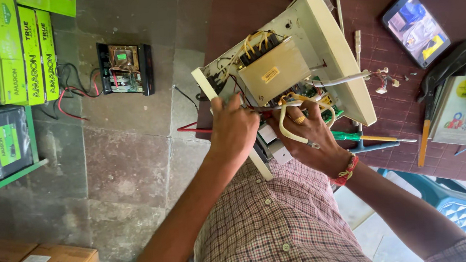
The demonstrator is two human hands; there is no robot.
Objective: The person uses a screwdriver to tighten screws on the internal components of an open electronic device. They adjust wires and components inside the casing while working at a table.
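A person works inside an opened cream-cased power unit [315,37] tipped on edge on a dark red table [243,4], at the wiring below its large transformer [274,70]. The left hand [234,128] pinches a thin tool [259,109]; the right hand [308,132] curls around thick pale cables [285,127]. The wiring stage seems under way, calling for steady, fine tip placement.

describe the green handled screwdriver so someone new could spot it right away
Start at the dark red table on the right, where the open cream-cased unit is tilted up. Just under the unit's lower edge, beside the right hand, lies the screwdriver. Its translucent green handle sets it apart from the orange-handled tool nearby.
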